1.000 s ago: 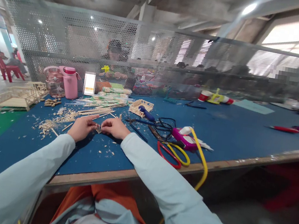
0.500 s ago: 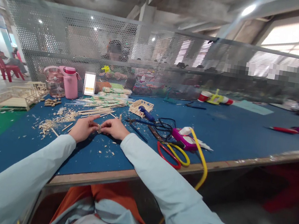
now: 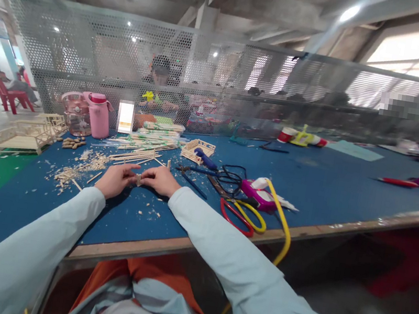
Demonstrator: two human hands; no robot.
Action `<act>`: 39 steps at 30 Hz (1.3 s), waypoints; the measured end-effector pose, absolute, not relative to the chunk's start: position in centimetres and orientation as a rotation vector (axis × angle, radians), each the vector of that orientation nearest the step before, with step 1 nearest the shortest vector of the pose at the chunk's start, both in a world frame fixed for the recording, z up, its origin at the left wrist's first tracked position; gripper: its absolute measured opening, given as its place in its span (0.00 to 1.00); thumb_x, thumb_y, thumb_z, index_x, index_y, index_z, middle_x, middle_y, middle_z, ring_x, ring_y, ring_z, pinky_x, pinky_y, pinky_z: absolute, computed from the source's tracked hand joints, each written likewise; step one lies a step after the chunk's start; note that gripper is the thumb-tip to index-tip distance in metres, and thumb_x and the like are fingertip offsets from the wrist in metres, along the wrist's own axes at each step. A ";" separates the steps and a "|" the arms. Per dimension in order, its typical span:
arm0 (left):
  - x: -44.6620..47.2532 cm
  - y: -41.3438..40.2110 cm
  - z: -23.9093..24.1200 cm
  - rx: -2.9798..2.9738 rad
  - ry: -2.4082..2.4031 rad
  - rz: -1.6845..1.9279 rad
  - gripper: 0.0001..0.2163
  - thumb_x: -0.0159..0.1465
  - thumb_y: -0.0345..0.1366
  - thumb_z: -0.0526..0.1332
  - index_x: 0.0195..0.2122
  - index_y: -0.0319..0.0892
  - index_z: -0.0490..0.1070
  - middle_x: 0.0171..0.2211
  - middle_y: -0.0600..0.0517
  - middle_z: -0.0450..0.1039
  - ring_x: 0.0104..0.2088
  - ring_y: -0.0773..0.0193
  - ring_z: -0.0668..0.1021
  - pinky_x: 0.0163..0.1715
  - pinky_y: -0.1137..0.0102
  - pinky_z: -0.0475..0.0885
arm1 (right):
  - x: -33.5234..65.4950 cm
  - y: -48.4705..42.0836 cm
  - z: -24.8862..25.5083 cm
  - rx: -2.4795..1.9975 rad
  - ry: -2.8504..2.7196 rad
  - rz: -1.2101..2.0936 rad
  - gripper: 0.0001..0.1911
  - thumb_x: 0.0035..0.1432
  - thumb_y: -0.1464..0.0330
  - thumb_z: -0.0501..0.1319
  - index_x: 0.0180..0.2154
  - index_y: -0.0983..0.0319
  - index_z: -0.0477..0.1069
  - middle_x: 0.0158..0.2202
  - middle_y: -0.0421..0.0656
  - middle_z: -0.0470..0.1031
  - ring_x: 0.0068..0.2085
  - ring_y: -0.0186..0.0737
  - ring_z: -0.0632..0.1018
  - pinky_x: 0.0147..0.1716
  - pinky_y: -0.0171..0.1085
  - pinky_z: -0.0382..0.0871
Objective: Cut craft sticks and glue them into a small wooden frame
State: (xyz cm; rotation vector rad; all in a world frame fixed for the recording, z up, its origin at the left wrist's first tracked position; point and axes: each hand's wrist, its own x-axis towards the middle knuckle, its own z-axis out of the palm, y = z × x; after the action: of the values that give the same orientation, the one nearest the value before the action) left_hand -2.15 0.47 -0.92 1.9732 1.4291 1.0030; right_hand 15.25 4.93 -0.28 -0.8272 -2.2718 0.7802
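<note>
My left hand (image 3: 115,180) and my right hand (image 3: 160,180) meet over the blue table (image 3: 319,188), fingertips pinched together on a small wooden piece (image 3: 138,180) held between them. Both hands rest low on the table top. Pale wood chips and offcuts (image 3: 79,169) lie scattered just left of my left hand. A loose bundle of thin wooden sticks (image 3: 136,154) lies just beyond my hands.
Red-and-yellow scissors (image 3: 242,216) and a pink glue gun (image 3: 259,193) with a yellow cord lie right of my hands. Pink bottle (image 3: 98,115), stick models (image 3: 26,134), a small stick frame (image 3: 197,148). A person sits behind the mesh screen (image 3: 207,71).
Hardly anything: my fingers shift slightly on the small wooden piece, and both hands stay in the same place.
</note>
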 end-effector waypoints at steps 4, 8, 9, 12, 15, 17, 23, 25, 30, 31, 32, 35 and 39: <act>-2.0 0.2 -0.6 1.953 1.449 0.971 0.27 0.51 0.42 0.58 0.51 0.35 0.65 0.32 0.47 0.78 0.27 0.61 0.76 0.33 0.67 0.72 | 15.2 5.0 -0.5 -0.817 -2.247 0.839 0.08 0.45 0.72 0.63 0.31 0.64 0.78 0.29 0.41 0.79 0.32 0.35 0.77 0.35 0.30 0.67; -1.9 0.1 -0.5 1.968 1.478 0.962 0.26 0.51 0.39 0.58 0.52 0.34 0.65 0.32 0.47 0.78 0.30 0.60 0.77 0.37 0.66 0.71 | 15.1 5.1 -0.7 -0.827 -2.234 0.874 0.07 0.45 0.72 0.63 0.30 0.64 0.77 0.28 0.41 0.78 0.32 0.35 0.76 0.35 0.31 0.66; -2.0 0.1 -0.5 1.948 1.469 0.965 0.26 0.51 0.38 0.58 0.52 0.34 0.64 0.32 0.47 0.78 0.30 0.61 0.77 0.36 0.66 0.71 | 15.2 5.2 -0.7 -0.828 -2.239 0.889 0.07 0.45 0.72 0.63 0.30 0.65 0.77 0.28 0.41 0.78 0.31 0.35 0.76 0.35 0.31 0.66; -2.4 0.4 -0.6 1.945 1.504 0.976 0.25 0.53 0.36 0.56 0.53 0.37 0.62 0.35 0.47 0.77 0.29 0.62 0.76 0.32 0.68 0.71 | 15.4 5.6 -0.5 -0.856 -2.255 0.894 0.12 0.45 0.73 0.63 0.36 0.65 0.75 0.28 0.40 0.76 0.29 0.33 0.74 0.32 0.31 0.66; -3.0 0.8 -0.7 2.222 1.623 0.915 0.19 0.53 0.35 0.56 0.47 0.41 0.69 0.38 0.46 0.74 0.32 0.62 0.75 0.36 0.68 0.70 | 15.9 6.0 -0.1 -0.913 -2.351 0.666 0.14 0.46 0.75 0.62 0.39 0.66 0.74 0.30 0.42 0.75 0.30 0.32 0.72 0.33 0.32 0.65; -3.3 1.1 -0.7 2.428 1.626 0.808 0.14 0.53 0.34 0.56 0.40 0.43 0.74 0.38 0.47 0.72 0.36 0.60 0.74 0.40 0.68 0.68 | 16.2 6.0 0.2 -0.907 -2.483 0.448 0.12 0.46 0.75 0.63 0.36 0.64 0.75 0.33 0.44 0.73 0.34 0.35 0.72 0.37 0.34 0.64; -3.1 1.6 -1.0 2.571 1.549 0.687 0.11 0.57 0.36 0.52 0.30 0.42 0.75 0.37 0.46 0.71 0.38 0.60 0.73 0.41 0.68 0.67 | 16.4 5.8 0.4 -0.881 -2.663 0.282 0.06 0.50 0.73 0.61 0.32 0.64 0.76 0.35 0.45 0.71 0.38 0.37 0.71 0.39 0.35 0.62; -3.1 1.6 -1.0 2.568 1.505 0.690 0.11 0.57 0.36 0.52 0.29 0.41 0.74 0.37 0.46 0.71 0.37 0.60 0.73 0.41 0.68 0.67 | 16.4 5.9 0.5 -0.838 -2.663 0.356 0.06 0.49 0.73 0.61 0.32 0.64 0.76 0.33 0.44 0.72 0.36 0.36 0.71 0.38 0.34 0.62; -3.0 0.7 -0.2 2.493 1.538 0.809 0.12 0.57 0.36 0.52 0.33 0.42 0.75 0.36 0.47 0.74 0.36 0.61 0.74 0.39 0.68 0.68 | 16.4 5.3 1.0 -0.721 -2.386 0.550 0.12 0.50 0.78 0.56 0.36 0.64 0.75 0.31 0.42 0.74 0.31 0.31 0.71 0.32 0.30 0.63; -3.0 0.5 0.1 2.464 1.568 0.861 0.13 0.57 0.35 0.52 0.35 0.42 0.75 0.36 0.47 0.74 0.35 0.61 0.75 0.38 0.69 0.68 | 16.3 5.1 1.1 -0.670 -2.347 0.539 0.14 0.50 0.78 0.55 0.36 0.64 0.76 0.30 0.42 0.73 0.30 0.31 0.71 0.32 0.30 0.63; -3.0 0.2 0.4 2.433 1.595 0.912 0.14 0.56 0.35 0.51 0.36 0.42 0.75 0.35 0.47 0.75 0.35 0.61 0.75 0.37 0.69 0.68 | 16.3 4.8 1.2 -0.617 -2.329 0.518 0.14 0.50 0.78 0.55 0.36 0.64 0.76 0.30 0.42 0.73 0.30 0.31 0.71 0.32 0.30 0.63; -2.8 -0.4 1.1 2.335 1.680 1.010 0.15 0.54 0.33 0.51 0.36 0.42 0.76 0.34 0.49 0.77 0.35 0.60 0.76 0.37 0.69 0.69 | 16.2 4.2 1.4 -0.524 -2.372 0.437 0.15 0.49 0.78 0.55 0.36 0.63 0.76 0.27 0.41 0.72 0.30 0.31 0.71 0.32 0.30 0.63; -2.6 -0.6 1.3 2.302 1.730 1.001 0.15 0.50 0.32 0.52 0.34 0.42 0.77 0.34 0.50 0.77 0.36 0.59 0.76 0.39 0.68 0.70 | 16.1 4.0 1.4 -0.544 -2.486 0.334 0.16 0.50 0.78 0.55 0.36 0.61 0.77 0.27 0.40 0.72 0.30 0.32 0.71 0.31 0.30 0.62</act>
State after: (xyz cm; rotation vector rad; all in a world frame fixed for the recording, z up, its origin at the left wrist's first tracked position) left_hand -2.60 -0.58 1.29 2.3024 1.7303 1.0014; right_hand 16.12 3.98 1.36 -0.5438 -2.4864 0.3343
